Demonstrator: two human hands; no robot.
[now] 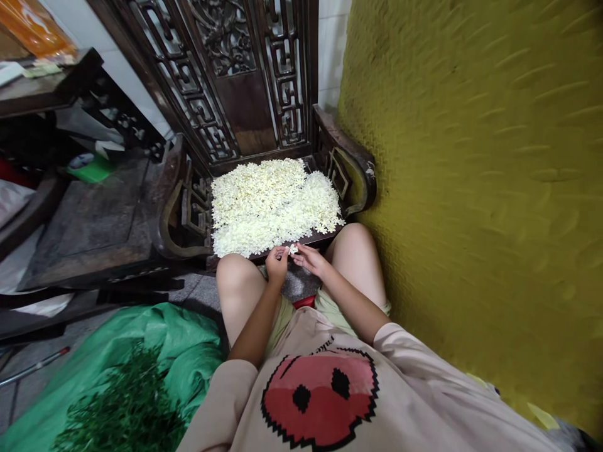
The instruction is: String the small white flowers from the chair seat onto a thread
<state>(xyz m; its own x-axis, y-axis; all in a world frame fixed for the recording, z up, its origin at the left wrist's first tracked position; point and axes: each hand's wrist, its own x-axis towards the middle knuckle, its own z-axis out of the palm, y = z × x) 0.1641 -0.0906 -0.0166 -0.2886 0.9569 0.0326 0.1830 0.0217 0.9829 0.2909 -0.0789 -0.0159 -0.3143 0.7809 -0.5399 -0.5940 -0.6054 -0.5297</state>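
Observation:
Between my knees, at the front edge of a carved wooden chair (320,237), my two hands meet over a few small white flowers (293,249). My left hand (277,262) has its thumb and fingertips pinched together right beside these blossoms. From the other side, the fingers of my right hand (308,258) close on the flowers. Anything thin in the left fingertips, such as a thread or needle, is too small to make out. A thick layer of loose white flowers (268,194) covers the chair seat just beyond my hands.
A green sack (188,339) with a heap of leafy green sprigs (127,402) lies at lower left. A dark wooden side table (94,220) carries a green container (90,167). A yellow textured panel (471,188) stands close on the right.

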